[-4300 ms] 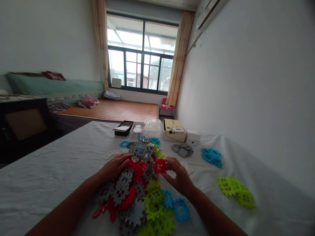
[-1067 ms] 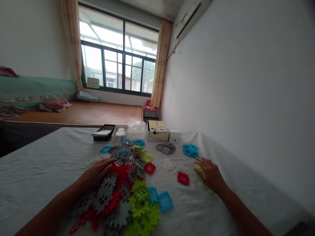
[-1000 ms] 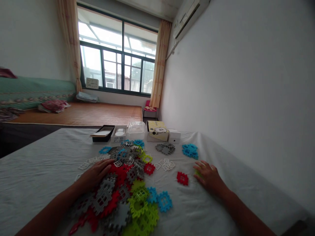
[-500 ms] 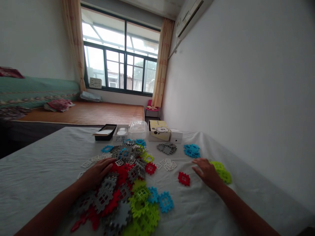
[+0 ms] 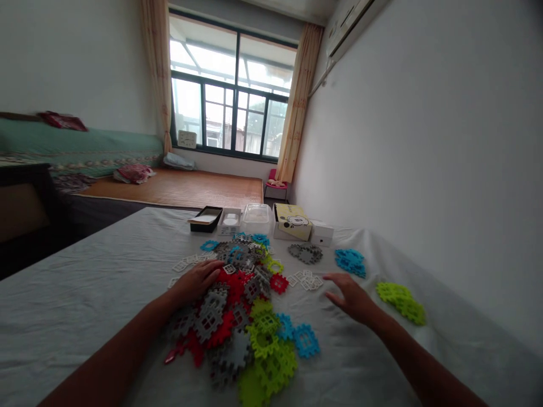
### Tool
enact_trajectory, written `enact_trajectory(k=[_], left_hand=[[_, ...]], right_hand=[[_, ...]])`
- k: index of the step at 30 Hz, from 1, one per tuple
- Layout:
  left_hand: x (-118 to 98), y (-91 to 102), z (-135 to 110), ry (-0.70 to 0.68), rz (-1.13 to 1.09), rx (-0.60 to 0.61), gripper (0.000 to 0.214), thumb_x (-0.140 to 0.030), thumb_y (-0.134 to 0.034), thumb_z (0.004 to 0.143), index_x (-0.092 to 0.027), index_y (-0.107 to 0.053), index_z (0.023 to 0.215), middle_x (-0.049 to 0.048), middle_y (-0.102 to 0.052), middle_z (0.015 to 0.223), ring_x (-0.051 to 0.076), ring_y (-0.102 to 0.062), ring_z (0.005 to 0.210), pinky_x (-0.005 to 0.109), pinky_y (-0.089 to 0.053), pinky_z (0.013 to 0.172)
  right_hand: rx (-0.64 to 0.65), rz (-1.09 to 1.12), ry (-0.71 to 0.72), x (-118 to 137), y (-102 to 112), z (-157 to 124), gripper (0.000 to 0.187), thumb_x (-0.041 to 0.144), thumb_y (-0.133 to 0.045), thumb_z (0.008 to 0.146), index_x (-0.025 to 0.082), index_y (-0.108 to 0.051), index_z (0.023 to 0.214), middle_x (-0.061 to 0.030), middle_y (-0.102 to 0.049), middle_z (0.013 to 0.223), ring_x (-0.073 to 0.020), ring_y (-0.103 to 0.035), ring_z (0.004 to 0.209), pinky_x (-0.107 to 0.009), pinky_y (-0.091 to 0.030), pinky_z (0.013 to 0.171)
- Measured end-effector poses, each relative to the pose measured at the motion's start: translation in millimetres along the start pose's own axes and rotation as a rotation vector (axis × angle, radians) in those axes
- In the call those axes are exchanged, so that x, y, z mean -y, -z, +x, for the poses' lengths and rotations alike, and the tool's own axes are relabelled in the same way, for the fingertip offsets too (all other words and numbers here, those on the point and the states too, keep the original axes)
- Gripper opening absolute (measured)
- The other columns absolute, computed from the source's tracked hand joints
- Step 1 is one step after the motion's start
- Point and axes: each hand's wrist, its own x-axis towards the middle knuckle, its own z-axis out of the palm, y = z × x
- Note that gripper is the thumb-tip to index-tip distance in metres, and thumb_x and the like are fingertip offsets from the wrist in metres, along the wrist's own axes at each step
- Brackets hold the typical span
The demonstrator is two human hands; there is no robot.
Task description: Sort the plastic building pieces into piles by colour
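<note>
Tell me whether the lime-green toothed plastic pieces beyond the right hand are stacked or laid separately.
Stacked: the lime-green pieces overlap in one pile on the pale cloth; their number, I cannot tell.

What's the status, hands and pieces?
Left hand on mixed pile. Right hand open beside white pieces; beneath it, hidden. Red piece between hands, at pile's edge.

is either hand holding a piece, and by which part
Nothing shows in the right hand, which is open, though its palm is hidden. The left hand lies at the heap of toothed tiles; whether it grips one cannot be told.
</note>
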Motion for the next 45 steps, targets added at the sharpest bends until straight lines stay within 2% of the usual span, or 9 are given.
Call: enact_trajectory(k=[5, 12, 18, 23, 26, 31, 36, 40, 45], left_hand=[[-0.4, 0.7, -1.9, 0.002, 0.007, 0.007, 0.048, -0.049, -0.030, 0.090, -0.024, -0.056, 0.123, 0.0037, -0.057, 0.126, 0.019, -0.051, 0.117, 0.031, -0.038, 0.102], [1.0, 0.0, -1.8, 0.000, -0.005, 0.016, 0.047, -0.049, -0.031, 0.090, -0.025, -0.055, 0.123, 0.0032, -0.057, 0.126, 0.019, -0.050, 0.117, 0.032, -0.038, 0.102], [2.7, 0.9, -1.0, 0.018, 0.004, 0.030, 0.047, -0.050, -0.032, 0.090, -0.027, -0.054, 0.124, 0.0025, -0.056, 0.128, 0.021, -0.049, 0.119, 0.033, -0.037, 0.103], [3.2, 1.0, -0.8, 0.020, 0.018, 0.018, 0.048, -0.051, -0.032, 0.089, -0.028, -0.055, 0.124, 0.0012, -0.057, 0.127, 0.020, -0.050, 0.118, 0.032, -0.038, 0.102], [2.8, 1.2, -0.5, 0.024, 0.027, 0.019, 0.047, -0.051, -0.033, 0.089, -0.028, -0.054, 0.124, 0.0002, -0.057, 0.127, 0.019, -0.050, 0.118, 0.030, -0.038, 0.102], [0.0, 2.5, -1.1, 0.028, 0.016, 0.022, 0.047, -0.050, -0.032, 0.090, -0.027, -0.055, 0.123, 0.0014, -0.057, 0.127, 0.020, -0.049, 0.119, 0.032, -0.037, 0.103], [-3.4, 3.9, -1.9, 0.032, -0.012, 0.030, 0.048, -0.050, -0.031, 0.090, -0.026, -0.054, 0.124, 0.0031, -0.056, 0.128, 0.020, -0.049, 0.119, 0.033, -0.036, 0.103], [-3.5, 3.1, -2.7, 0.019, -0.029, 0.017, 0.048, -0.050, -0.031, 0.090, -0.025, -0.055, 0.123, 0.0036, -0.057, 0.126, 0.021, -0.050, 0.117, 0.034, -0.037, 0.103], [-1.7, 2.0, -4.0, 0.012, -0.024, 0.007, 0.047, -0.048, -0.031, 0.090, -0.025, -0.055, 0.123, 0.0042, -0.057, 0.126, 0.021, -0.049, 0.118, 0.035, -0.037, 0.103]], right_hand=[[0.095, 0.058, 0.176, 93.4, -33.9, 52.9, 0.037, 0.033, -0.057, 0.081, 0.022, -0.057, 0.116, -0.0076, -0.063, 0.114, -0.0214, -0.052, 0.108, -0.034, -0.040, 0.092], [0.088, -0.115, 0.169, 108.1, -52.5, 56.8, 0.020, 0.028, -0.052, 0.084, 0.023, -0.063, 0.100, -0.0062, -0.067, 0.102, -0.0210, -0.056, 0.097, -0.034, -0.036, 0.087], [-0.067, 0.007, -0.049, 51.3, -7.1, 57.8, 0.031, 0.022, -0.041, 0.084, 0.021, -0.062, 0.107, -0.0076, -0.068, 0.098, -0.0191, -0.059, 0.087, -0.030, -0.040, 0.078], [0.358, 0.153, -0.216, -47.4, 30.5, 30.4, 0.028, 0.020, -0.044, 0.075, 0.020, -0.069, 0.084, -0.0030, -0.070, 0.076, -0.0170, -0.061, 0.068, -0.026, -0.043, 0.062], [0.399, 0.140, -0.243, -69.3, 31.2, 19.7, 0.023, 0.023, -0.049, 0.073, 0.019, -0.070, 0.080, -0.0059, -0.071, 0.081, -0.0205, -0.063, 0.075, -0.029, -0.045, 0.066], [0.121, 0.112, -0.146, -1.6, 17.6, 40.8, 0.029, 0.029, -0.045, 0.081, 0.021, -0.067, 0.097, -0.0071, -0.070, 0.093, -0.0202, -0.064, 0.083, -0.030, -0.046, 0.075], [0.232, 0.257, 0.209, 91.5, -6.5, 61.5, 0.035, 0.028, -0.052, 0.079, 0.025, -0.059, 0.113, -0.0045, -0.067, 0.103, -0.0163, -0.063, 0.081, -0.028, -0.046, 0.079], [0.246, 0.307, 0.182, 121.5, -29.8, 77.6, 0.054, 0.032, -0.059, 0.076, 0.023, -0.047, 0.128, -0.0106, -0.058, 0.122, -0.0182, -0.063, 0.083, -0.032, -0.047, 0.081], [0.189, 0.505, 0.229, 144.1, -46.0, 95.7, 0.043, 0.031, -0.058, 0.078, 0.024, -0.054, 0.120, -0.0067, -0.064, 0.109, -0.0167, -0.063, 0.080, -0.029, -0.050, 0.074]])
